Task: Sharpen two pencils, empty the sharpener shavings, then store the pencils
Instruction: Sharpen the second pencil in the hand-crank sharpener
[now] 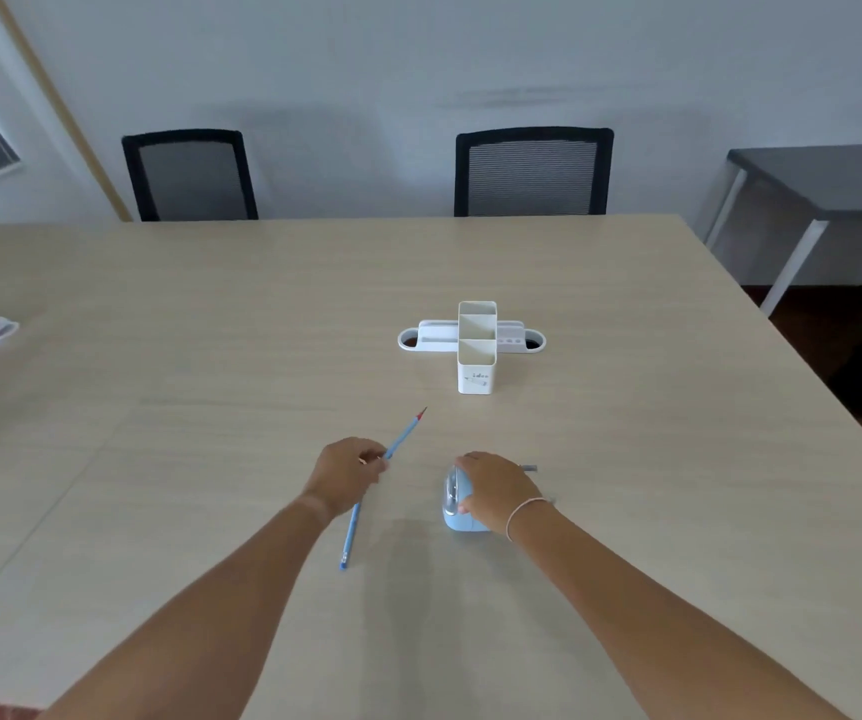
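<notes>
Beige table [626,407]: left hand [346,472] pinches blue pencil [402,440], right hand [496,491] grips blue sharpener [454,506]

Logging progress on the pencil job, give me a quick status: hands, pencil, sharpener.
Left hand pinching blue pencil, point away. Right hand gripping light blue sharpener on beige table. White pencil holder beyond, path open.
</notes>
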The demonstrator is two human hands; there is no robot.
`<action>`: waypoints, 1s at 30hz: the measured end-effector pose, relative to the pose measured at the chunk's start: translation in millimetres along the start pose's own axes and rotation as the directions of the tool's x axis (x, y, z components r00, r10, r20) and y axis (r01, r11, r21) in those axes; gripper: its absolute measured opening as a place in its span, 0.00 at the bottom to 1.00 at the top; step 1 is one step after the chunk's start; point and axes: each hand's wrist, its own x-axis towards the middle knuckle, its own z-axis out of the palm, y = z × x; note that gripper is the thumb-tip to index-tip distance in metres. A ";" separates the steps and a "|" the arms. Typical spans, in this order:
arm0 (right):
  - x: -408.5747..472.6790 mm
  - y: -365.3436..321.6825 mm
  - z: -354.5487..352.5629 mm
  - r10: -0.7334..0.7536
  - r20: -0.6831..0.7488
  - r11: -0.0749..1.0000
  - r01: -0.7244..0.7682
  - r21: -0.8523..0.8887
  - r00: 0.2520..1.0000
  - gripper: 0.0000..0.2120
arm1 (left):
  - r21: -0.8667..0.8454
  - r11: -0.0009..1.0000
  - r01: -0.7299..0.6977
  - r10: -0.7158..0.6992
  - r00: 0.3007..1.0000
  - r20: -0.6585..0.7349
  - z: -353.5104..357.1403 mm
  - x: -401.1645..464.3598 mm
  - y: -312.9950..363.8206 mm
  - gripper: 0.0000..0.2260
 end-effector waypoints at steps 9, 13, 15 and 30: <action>1.8 7.1 0.6 -0.072 -0.033 0.997 0.072 0.019 0.997 0.21 | -0.272 0.958 0.091 -0.101 0.995 -0.025 16.2 -1.7 34.4 0.07; 2.9 9.2 4.5 -0.061 -0.039 0.998 0.062 0.029 0.997 0.11 | -0.257 0.952 0.167 -0.178 0.984 -0.019 24.8 -5.1 30.4 0.05; 3.2 10.0 5.6 -0.046 -0.043 0.998 0.049 0.050 0.998 0.05 | -0.273 0.938 0.213 -0.220 0.975 0.005 30.5 -7.2 25.9 0.02; 3.7 6.6 8.0 0.004 -0.058 0.999 -0.001 0.042 0.998 0.07 | -0.035 0.936 0.350 -0.347 0.935 0.072 69.6 -25.6 -11.8 0.09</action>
